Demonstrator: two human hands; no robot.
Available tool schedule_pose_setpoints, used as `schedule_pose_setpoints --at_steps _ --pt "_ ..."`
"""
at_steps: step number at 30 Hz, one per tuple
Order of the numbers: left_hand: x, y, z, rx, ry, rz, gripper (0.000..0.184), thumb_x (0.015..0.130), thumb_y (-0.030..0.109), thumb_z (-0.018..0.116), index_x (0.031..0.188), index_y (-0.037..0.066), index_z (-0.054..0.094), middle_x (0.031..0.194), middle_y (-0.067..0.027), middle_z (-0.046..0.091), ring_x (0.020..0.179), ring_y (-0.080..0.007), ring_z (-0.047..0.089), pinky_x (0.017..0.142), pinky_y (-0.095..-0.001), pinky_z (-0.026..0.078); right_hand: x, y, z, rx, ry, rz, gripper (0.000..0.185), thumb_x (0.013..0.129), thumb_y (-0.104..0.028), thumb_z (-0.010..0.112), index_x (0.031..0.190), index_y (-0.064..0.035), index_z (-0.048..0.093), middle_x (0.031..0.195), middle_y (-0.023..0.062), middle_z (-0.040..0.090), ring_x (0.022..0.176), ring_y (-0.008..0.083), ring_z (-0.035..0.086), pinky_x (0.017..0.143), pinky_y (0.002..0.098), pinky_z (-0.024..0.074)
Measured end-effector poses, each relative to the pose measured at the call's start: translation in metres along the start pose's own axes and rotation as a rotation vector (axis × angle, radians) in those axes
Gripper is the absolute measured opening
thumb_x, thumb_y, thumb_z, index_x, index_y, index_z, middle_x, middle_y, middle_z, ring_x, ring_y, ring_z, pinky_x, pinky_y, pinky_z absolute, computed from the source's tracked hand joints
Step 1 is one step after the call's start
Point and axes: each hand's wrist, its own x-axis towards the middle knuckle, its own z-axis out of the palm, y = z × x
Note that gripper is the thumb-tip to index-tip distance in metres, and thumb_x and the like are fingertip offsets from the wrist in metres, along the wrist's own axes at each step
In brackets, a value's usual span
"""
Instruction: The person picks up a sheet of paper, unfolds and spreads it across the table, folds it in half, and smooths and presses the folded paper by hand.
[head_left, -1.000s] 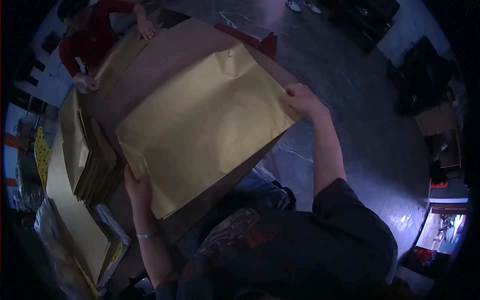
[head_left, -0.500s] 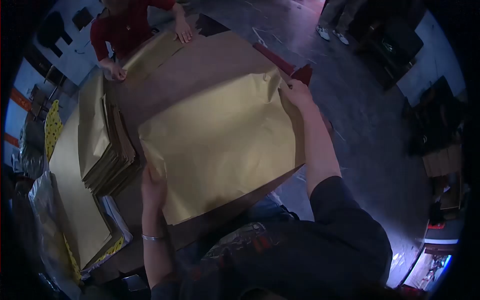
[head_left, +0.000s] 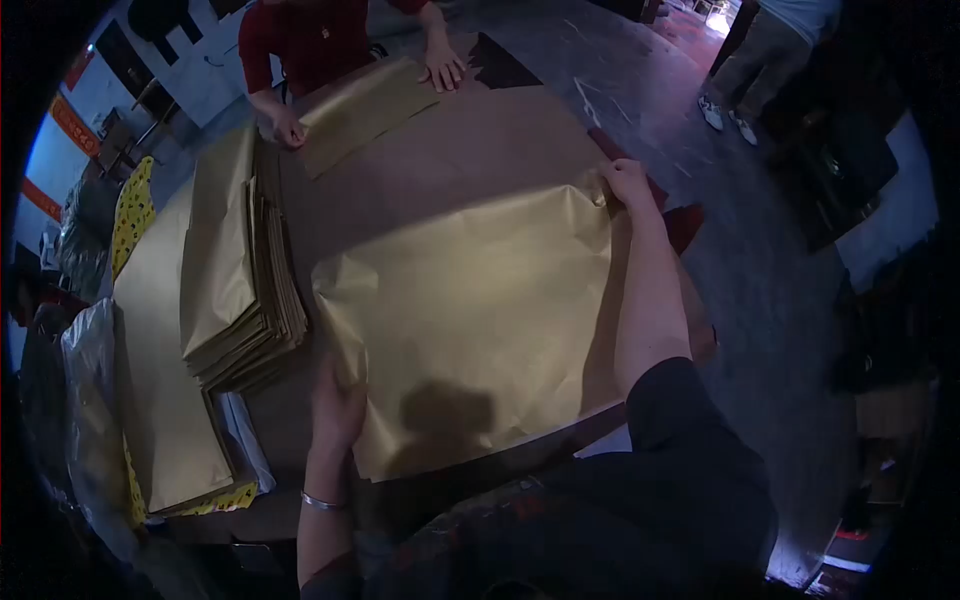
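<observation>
A large sheet of gold paper [head_left: 480,310] is stretched between my hands above the brown table, its surface wrinkled near the corners. My right hand [head_left: 628,183] is closed on its far right corner, where the paper puckers. My left hand [head_left: 338,410] is closed at the left edge, with its fingertips partly hidden by the paper. A dark shadow falls on the near part of the sheet. To the left stands a thick stack of folded gold paper [head_left: 225,270], close to my left hand.
Across the brown table [head_left: 400,190], a person in a red top [head_left: 310,45] has both hands on another gold sheet [head_left: 365,110]. Flat gold paper [head_left: 165,400] lies left over yellow patterned material [head_left: 135,210]. Another person's legs [head_left: 755,70] stand at far right.
My view has shifted, so the table and stack appear further right. The gold sheet stays in both hands and appears slightly lower, with a shadow now on its near part.
</observation>
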Motion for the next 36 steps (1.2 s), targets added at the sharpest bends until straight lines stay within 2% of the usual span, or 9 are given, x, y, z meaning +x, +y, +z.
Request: schedule_pose_setpoints --at_steps 7,10,12,15,19,23,27,32,36 --pt "0.015 -0.007 0.008 0.016 0.076 -0.057 0.073 0.083 0.006 0.063 0.147 -0.003 0.030 0.137 -0.0249 0.051 0.125 -0.0316 0.054 0.101 -0.0387 0.046 0.056 -0.024 0.034 0.144 0.043 -0.103 0.043 0.085 -0.038 0.065 0.097 0.0024 0.070 0.096 0.0213 0.070 0.091 0.0311 0.068 0.083 0.0397 0.0503" --pt "0.016 -0.003 0.010 0.081 0.079 -0.043 0.075 0.082 0.006 0.063 0.148 -0.002 0.028 0.136 -0.0252 0.052 0.125 -0.0319 0.053 0.101 -0.0385 0.045 0.055 -0.021 0.038 0.081 0.042 -0.094 0.034 0.088 -0.033 0.065 0.095 -0.0004 0.071 0.083 0.0064 0.069 0.077 0.0149 0.062 0.073 0.0311 0.0496" --pt "0.015 0.008 0.009 0.041 0.078 -0.037 0.077 0.082 0.005 0.062 0.149 -0.002 0.026 0.138 -0.0249 0.050 0.125 -0.0320 0.054 0.102 -0.0382 0.045 0.053 -0.015 0.031 0.230 -0.125 -0.054 0.052 0.089 -0.042 0.063 0.114 0.0023 0.064 0.114 0.0207 0.067 0.105 0.0328 0.064 0.091 0.0375 0.0483" --pt "0.021 -0.020 0.014 -0.014 0.102 0.079 0.081 0.082 0.000 0.058 0.152 0.000 0.018 0.147 -0.0233 0.042 0.125 -0.0319 0.053 0.104 -0.0370 0.044 0.013 -0.031 0.017 0.306 -0.004 -0.058 0.049 0.090 -0.039 0.065 0.118 0.0010 0.062 0.111 0.0146 0.066 0.104 0.0208 0.060 0.092 0.0333 0.0459" --pt "0.019 -0.016 0.018 -0.009 0.118 0.090 0.081 0.082 -0.001 0.057 0.153 0.002 0.018 0.149 -0.0217 0.039 0.126 -0.0278 0.052 0.105 -0.0356 0.042 -0.009 -0.019 -0.002 -0.050 -0.016 -0.145 0.054 0.091 -0.035 0.062 0.131 -0.0001 0.054 0.129 0.0182 0.058 0.118 0.0265 0.055 0.099 0.0372 0.0438" --pt "0.020 -0.033 0.017 -0.023 0.075 0.097 0.056 0.084 0.010 0.062 0.137 -0.001 0.048 0.134 -0.0251 0.054 0.125 -0.0338 0.054 0.102 -0.0392 0.044 -0.083 -0.097 0.043 -0.302 0.164 -0.563 0.057 0.092 -0.042 0.057 0.136 -0.0065 0.047 0.138 0.0189 0.049 0.132 0.0369 0.042 0.106 0.0484 0.0371" --pt "0.022 -0.027 0.014 0.077 0.066 0.037 0.039 0.087 0.013 0.063 0.124 0.001 0.062 0.118 -0.0229 0.065 0.111 -0.0304 0.064 0.094 -0.0377 0.049 -0.138 -0.134 0.095 -0.496 -0.398 -1.079 0.061 0.095 -0.050 0.047 0.143 -0.0124 0.045 0.154 0.0164 0.032 0.146 0.0334 0.023 0.118 0.0520 0.0203" --pt "0.016 -0.007 0.011 0.108 0.055 -0.001 0.038 0.090 0.022 0.064 0.122 0.001 0.063 0.110 -0.0224 0.068 0.105 -0.0308 0.066 0.090 -0.0369 0.050 -0.063 -0.070 0.032 -0.678 0.075 -0.468 0.055 0.096 -0.045 0.047 0.140 -0.0123 0.048 0.149 0.0199 0.039 0.140 0.0358 0.033 0.111 0.0553 0.0275" --pt "0.027 -0.043 0.012 0.047 -0.019 0.094 0.040 0.090 0.020 0.065 0.122 -0.004 0.061 0.118 -0.0221 0.065 0.114 -0.0279 0.062 0.098 -0.0358 0.046 -0.099 -0.045 -0.071 -0.255 0.160 -0.445 0.042 0.096 -0.033 0.052 0.129 -0.0082 0.057 0.127 0.0195 0.059 0.116 0.0377 0.056 0.097 0.0464 0.0433"
